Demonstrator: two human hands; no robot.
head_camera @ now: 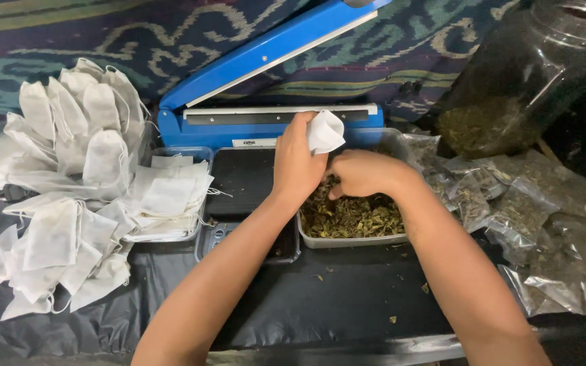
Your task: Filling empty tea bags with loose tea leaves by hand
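My left hand (298, 163) pinches a small white bag (325, 131) above the tray of dried leaves (351, 218). Right hand (361, 173) curled into the leaves, fingertips hidden; can't tell its grip. Jar (530, 68) top cut off.

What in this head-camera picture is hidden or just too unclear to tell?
- Right hand: its fingertips are curled under over the tray of dried leaves, so any pinch is hidden.
- White bag: the left hand covers its lower part; its contents cannot be seen.
- Blue heat sealer: its raised arm is cut off by the top edge.
- Clear jar: cut off at the top right corner.
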